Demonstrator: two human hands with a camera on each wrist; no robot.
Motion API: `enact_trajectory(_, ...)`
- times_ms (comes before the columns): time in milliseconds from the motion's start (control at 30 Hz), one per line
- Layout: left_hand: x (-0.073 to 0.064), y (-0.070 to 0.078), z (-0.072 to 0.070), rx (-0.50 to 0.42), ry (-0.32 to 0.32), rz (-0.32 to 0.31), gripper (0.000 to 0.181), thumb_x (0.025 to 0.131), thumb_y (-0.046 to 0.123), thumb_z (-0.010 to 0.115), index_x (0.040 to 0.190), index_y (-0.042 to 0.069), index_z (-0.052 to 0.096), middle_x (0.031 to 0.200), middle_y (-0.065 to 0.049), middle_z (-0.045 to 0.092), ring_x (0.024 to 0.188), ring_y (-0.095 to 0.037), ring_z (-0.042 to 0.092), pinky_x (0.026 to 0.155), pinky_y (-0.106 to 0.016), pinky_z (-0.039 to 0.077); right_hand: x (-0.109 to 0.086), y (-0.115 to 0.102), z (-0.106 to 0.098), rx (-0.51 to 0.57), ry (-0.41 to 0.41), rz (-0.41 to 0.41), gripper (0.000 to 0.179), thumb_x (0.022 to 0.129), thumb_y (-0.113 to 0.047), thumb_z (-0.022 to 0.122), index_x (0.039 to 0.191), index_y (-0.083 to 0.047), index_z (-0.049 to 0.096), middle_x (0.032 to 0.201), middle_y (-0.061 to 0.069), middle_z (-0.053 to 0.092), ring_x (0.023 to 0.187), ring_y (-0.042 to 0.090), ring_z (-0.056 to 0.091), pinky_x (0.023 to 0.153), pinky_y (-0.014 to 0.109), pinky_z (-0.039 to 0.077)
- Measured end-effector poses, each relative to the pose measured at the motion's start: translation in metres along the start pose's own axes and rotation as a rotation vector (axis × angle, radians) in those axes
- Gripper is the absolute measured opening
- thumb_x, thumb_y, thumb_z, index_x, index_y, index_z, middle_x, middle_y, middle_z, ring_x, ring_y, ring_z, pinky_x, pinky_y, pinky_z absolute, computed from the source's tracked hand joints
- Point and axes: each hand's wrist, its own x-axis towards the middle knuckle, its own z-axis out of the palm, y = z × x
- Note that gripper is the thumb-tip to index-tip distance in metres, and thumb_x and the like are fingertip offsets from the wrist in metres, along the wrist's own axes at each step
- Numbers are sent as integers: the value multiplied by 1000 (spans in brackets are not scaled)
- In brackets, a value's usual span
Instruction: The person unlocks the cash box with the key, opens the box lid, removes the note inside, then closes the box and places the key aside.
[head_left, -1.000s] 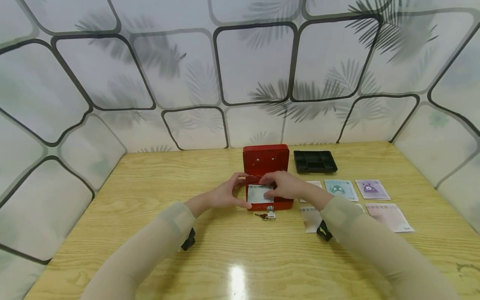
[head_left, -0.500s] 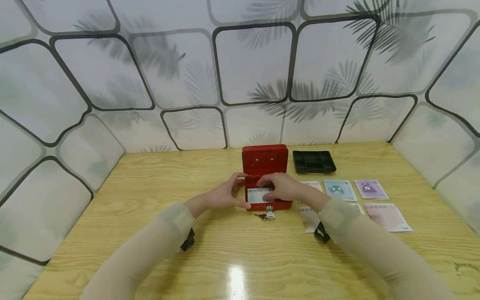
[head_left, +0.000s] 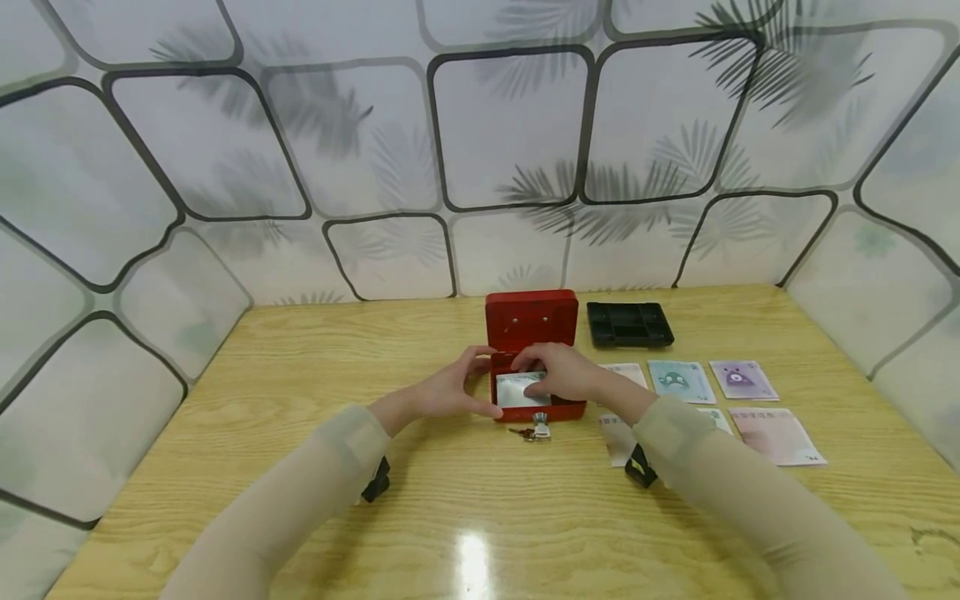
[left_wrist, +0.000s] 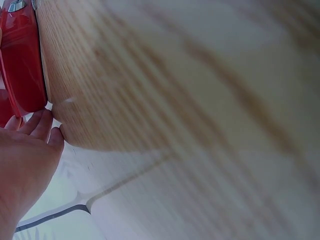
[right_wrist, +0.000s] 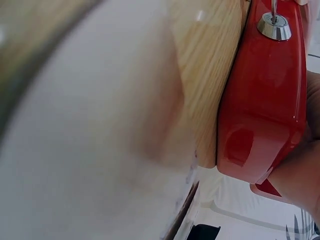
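A red metal cash box (head_left: 531, 323) stands with its lid raised at the back against the table's far side. My left hand (head_left: 450, 387) grips the box's left end, thumb at the front corner and fingers toward the back; in the left wrist view its fingertips (left_wrist: 42, 120) meet the box's corner. Inside the box lies a pale green play banknote (head_left: 513, 392). My right hand (head_left: 566, 373) reaches in from the right and pinches the banknote's right end, its curled fingers partly hidden. On the box front sits a lock (right_wrist: 275, 27), with keys (head_left: 525, 433) hanging at it.
A black compartment tray (head_left: 630, 325) lies behind and right of the box. Several play banknotes lie in two rows at the right, among them a teal one (head_left: 681, 381), a purple one (head_left: 742, 380) and a pink one (head_left: 776, 435). My right forearm covers some.
The banknote in the box has shifted slightly, its visible far edge now lower than a second ago. My right hand has edged a little left; the left hand holds still.
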Motion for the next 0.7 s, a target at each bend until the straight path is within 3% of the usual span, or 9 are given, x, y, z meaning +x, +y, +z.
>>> enact_trajectory(700, 1, 1, 0, 1, 2, 9, 85, 83, 18, 79, 146, 10, 23, 149, -14, 37, 139, -25, 31, 114, -44, 19, 0, -1, 0, -2, -7, -1, 28, 88, -11, 72, 116, -8, 68, 115, 4, 67, 108, 24, 59, 96, 45, 46)
